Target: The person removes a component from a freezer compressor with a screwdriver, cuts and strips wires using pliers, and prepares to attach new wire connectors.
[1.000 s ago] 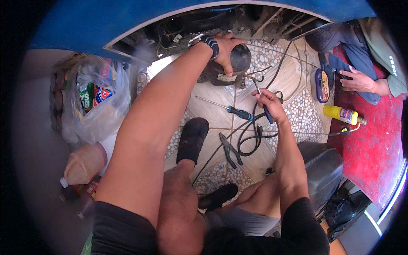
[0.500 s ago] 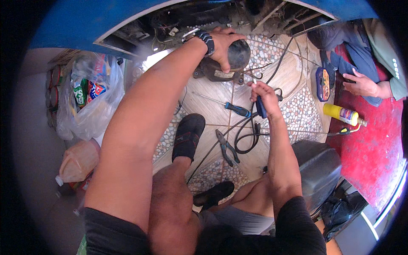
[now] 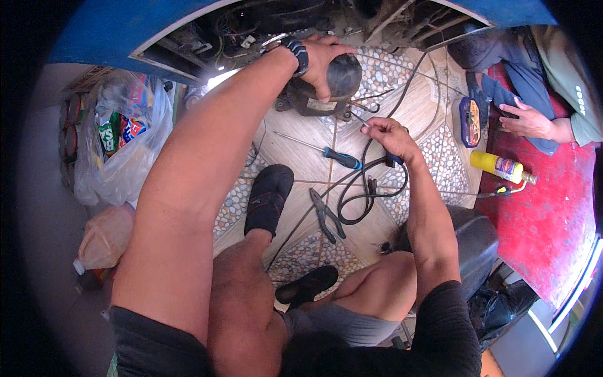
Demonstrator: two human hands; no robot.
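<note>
A round black compressor stands on the tiled floor below the opening of a blue cabinet. My left hand, with a watch at its wrist, is wrapped over the compressor's left side. To the right of it, my right hand is closed in a pinch on a thin metal rod that reaches toward the compressor's lower edge. Whether the rod touches it I cannot tell. Under my right wrist lies a dark blue piece, mostly hidden. A blue-and-black screwdriver and pliers lie nearer to me. A black cable loops beside them.
The blue cabinet spans the far side. A plastic bag and a jug stand left. A yellow gas torch lies right, on a red surface. Another person's hand rests near a blue case.
My right hand has moved slightly left and now pinches the thin rod by the compressor. The dark blue piece seen under its fingers now shows behind its wrist. My left hand stays on the compressor.
</note>
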